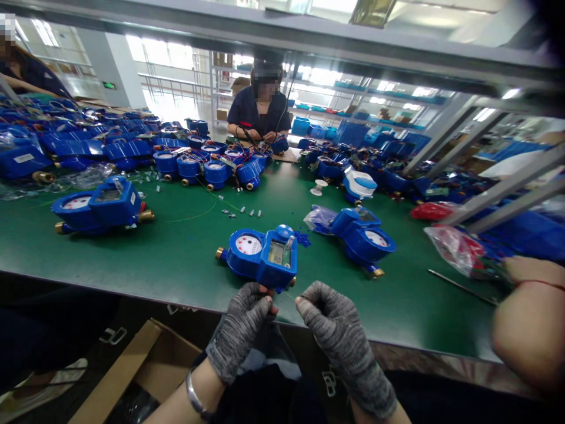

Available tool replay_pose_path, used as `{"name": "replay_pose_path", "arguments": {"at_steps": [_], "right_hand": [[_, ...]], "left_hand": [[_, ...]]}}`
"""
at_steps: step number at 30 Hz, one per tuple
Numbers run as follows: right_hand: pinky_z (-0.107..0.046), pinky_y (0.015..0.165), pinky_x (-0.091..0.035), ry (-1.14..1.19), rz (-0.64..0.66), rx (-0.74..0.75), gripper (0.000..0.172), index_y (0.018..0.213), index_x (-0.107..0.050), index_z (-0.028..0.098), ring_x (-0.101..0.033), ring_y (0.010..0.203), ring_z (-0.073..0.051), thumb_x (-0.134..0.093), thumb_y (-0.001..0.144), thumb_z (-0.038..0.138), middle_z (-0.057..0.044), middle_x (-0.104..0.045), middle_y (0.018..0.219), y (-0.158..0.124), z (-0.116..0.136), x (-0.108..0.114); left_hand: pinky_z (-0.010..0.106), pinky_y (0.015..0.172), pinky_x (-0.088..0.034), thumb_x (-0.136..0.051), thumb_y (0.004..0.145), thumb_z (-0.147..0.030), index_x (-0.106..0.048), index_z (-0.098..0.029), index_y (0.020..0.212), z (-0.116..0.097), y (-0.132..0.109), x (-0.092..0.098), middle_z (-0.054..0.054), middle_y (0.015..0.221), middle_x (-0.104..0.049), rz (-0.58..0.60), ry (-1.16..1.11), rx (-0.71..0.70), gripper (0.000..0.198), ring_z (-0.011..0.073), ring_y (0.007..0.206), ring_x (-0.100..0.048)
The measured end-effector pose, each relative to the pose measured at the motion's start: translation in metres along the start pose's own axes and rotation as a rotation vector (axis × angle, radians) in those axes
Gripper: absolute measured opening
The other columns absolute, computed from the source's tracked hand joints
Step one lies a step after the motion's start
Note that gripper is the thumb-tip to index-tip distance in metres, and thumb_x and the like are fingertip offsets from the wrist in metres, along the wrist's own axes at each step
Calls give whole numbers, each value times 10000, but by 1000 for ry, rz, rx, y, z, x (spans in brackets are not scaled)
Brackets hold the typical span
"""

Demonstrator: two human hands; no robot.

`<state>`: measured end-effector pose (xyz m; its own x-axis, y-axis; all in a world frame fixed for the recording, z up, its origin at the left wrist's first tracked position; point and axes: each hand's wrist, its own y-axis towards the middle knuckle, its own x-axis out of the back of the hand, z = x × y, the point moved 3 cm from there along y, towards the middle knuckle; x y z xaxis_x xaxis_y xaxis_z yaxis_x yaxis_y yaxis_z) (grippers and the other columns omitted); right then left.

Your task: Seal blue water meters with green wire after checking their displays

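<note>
Both my hands wear grey knitted gloves with bare fingertips and are held at the near edge of the green table [176, 259]. My left hand [241, 327] is closed, its fingertips pinched just below a blue water meter [261, 254] with a white dial and a small display. My right hand [329, 321] is also closed in a pinch, a little right of the meter. A thin wire seems to run between the two pinches, too fine to be sure. The meter rests on the table right in front of my hands.
Another blue meter [100, 206] lies at the left and one [364, 235] at the right beside a plastic bag. Many more crowd the far table. A person [259, 109] sits opposite. A co-worker's arm [529, 318] is at the right. A cardboard box [132, 371] is below.
</note>
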<state>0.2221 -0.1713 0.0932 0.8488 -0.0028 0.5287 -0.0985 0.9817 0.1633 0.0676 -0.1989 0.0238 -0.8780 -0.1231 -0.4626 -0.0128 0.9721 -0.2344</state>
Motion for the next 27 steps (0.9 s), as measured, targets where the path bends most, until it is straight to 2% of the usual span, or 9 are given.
{"name": "replay_pose_path", "arguments": {"at_steps": [3, 6, 8, 11, 14, 16, 20, 22, 27], "right_hand": [[-262, 503, -375, -21, 4, 10, 259, 577, -520, 207, -479, 529, -147, -581, 769, 369, 5, -514, 538, -2, 2, 0], [-262, 505, -383, -9, -7, 19, 259, 586, -530, 205, -484, 534, -148, -588, 782, 366, 3, -520, 545, -3, -3, -1], [-262, 522, -409, 47, -41, 23, 208, 665, -587, 198, -518, 568, -156, -606, 789, 363, -11, -572, 605, -3, -10, -2], [-277, 574, -466, 175, -71, 0, 185, 871, -658, 195, -583, 649, -177, -634, 795, 362, -42, -657, 753, -4, -21, -1], [-319, 672, -518, 263, 3, -38, 182, 857, -669, 198, -625, 730, -201, -636, 810, 371, -55, -677, 804, -6, -29, -1], [-335, 717, -535, 341, 52, -67, 167, 825, -661, 200, -647, 773, -211, -663, 792, 363, -52, -680, 804, -9, -32, -4], [-338, 741, -564, 573, 45, -134, 230, 969, -615, 228, -689, 826, -214, -682, 769, 320, -48, -709, 898, -18, -40, -12], [-352, 765, -570, 493, -18, -121, 237, 1012, -608, 234, -696, 847, -217, -659, 798, 324, -60, -716, 944, -21, -48, -13], [-369, 811, -554, 47, -232, -8, 242, 1013, -685, 205, -685, 886, -240, -653, 823, 351, -93, -724, 948, -25, -67, -3]], "left_hand": [[314, 756, -537, -823, 704, -340, -642, -151, 1062, -2, 5, -6, 94, 1035, -703, 15, -141, 117, 444, 172, 781, -682], [257, 669, -510, -841, 672, -356, -681, -138, 918, -1, 10, -7, 46, 819, -697, 34, -170, 143, 365, 134, 677, -644], [237, 606, -489, -845, 656, -364, -677, -120, 779, 3, 8, -5, 24, 666, -651, 59, -152, 141, 320, 120, 597, -607], [244, 545, -486, -841, 645, -368, -682, -94, 729, 14, -6, 0, 38, 606, -623, 169, -121, 247, 328, 125, 534, -582], [226, 488, -478, -795, 697, -361, -710, -91, 839, 24, -26, 6, 45, 650, -631, 298, -101, 359, 317, 101, 489, -552], [212, 466, -472, -754, 745, -345, -716, -104, 910, 22, -34, 9, 42, 675, -636, 334, -103, 340, 295, 81, 464, -529], [194, 421, -455, -742, 771, -310, -715, -131, 884, 8, -31, 4, 33, 657, -636, 377, -182, 263, 213, 55, 409, -470], [183, 413, -438, -745, 770, -293, -715, -142, 856, 5, -26, -3, 37, 688, -649, 398, -258, 265, 176, 43, 403, -451], [172, 498, -433, -759, 762, -282, -715, -166, 816, 10, -13, -19, 20, 759, -637, 407, -376, 239, 135, 59, 539, -531]]}}
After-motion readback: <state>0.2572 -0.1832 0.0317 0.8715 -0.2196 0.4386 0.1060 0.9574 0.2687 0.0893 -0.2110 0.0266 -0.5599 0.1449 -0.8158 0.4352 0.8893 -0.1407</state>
